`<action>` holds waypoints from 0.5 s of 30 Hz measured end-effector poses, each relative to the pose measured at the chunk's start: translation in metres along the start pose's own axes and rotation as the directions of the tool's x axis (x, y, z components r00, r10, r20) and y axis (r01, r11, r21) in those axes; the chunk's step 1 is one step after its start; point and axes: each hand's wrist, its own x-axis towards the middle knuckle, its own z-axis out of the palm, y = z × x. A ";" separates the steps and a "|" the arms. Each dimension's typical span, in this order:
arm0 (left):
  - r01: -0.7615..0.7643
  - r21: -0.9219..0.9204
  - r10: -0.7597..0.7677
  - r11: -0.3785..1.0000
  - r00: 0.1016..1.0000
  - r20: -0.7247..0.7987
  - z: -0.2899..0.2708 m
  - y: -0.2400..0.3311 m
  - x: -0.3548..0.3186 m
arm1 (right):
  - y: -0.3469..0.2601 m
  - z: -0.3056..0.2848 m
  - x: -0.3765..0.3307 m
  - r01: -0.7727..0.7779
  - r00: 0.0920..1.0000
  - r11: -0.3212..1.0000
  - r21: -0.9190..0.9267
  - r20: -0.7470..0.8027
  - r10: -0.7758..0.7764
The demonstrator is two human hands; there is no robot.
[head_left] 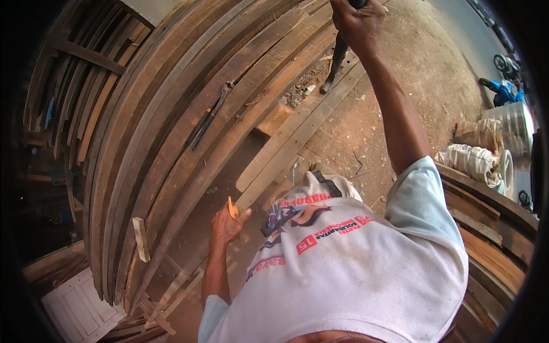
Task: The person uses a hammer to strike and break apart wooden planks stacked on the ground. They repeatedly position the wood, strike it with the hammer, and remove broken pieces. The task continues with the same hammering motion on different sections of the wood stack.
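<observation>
Dark bar (339, 56), one, was gripped by fingers of right hand (361, 26); one orange piece (233, 209) was held in fingers of left hand (226, 225).

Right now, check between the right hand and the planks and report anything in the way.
Only the dark bar-like tool gripped in the right hand comes between; its lower end shows against the planks. Whether it touches them is unclear. Nothing else visible stands in the way.
</observation>
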 end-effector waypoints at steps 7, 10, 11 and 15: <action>-0.049 0.023 0.051 0.999 0.997 -0.054 -0.008 0.023 0.021 | 0.028 -0.039 0.014 -0.082 0.966 0.947 0.312 -0.207 0.152; 0.008 -0.008 -0.008 1.000 1.000 -0.024 -0.009 0.004 0.018 | -0.015 0.011 -0.018 -0.004 1.000 0.972 0.234 -0.022 0.010; 0.010 -0.012 -0.010 1.000 1.000 -0.009 -0.012 0.005 0.024 | -0.018 0.014 -0.016 0.032 0.999 0.989 0.145 -0.023 -0.029; -0.021 -0.008 0.021 1.000 0.997 -0.076 -0.004 -0.001 0.021 | 0.009 -0.022 0.015 -0.143 0.988 0.952 0.272 -0.022 0.154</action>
